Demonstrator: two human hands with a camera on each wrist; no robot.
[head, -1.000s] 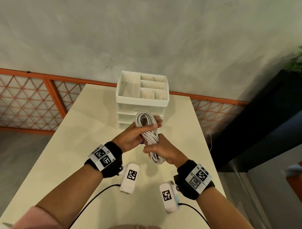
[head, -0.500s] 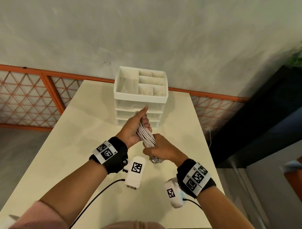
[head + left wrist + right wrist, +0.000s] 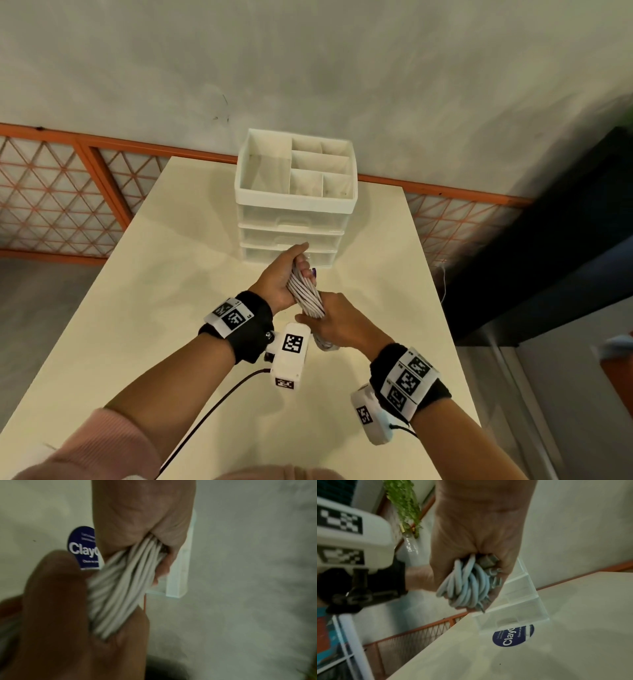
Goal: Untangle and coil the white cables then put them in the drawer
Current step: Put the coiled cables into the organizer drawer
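- My left hand [image 3: 279, 279] is wrapped round the upper end of the white cable bundle [image 3: 306, 294], thumb pointing up toward the drawers. I reckon that's so the loops can't spring apart while I sort out the next bit.
- The bundle runs diagonally between both fists, squeezed into a long skinny hank above the desk [image 3: 164, 294], not touching it. Looks coiled already, so the stashing is what's left, I'd say.
- My right hand [image 3: 337, 325] is clamped on the lower end; the right wrist view shows the looped ends and what seem to be metal plugs [image 3: 488, 561] poking out of the fist, probably tucked there so they don't dangle.
- The white drawer unit [image 3: 296, 219] sits just beyond the hands, all three drawers closed, so one hand will need to let go to pull one open.
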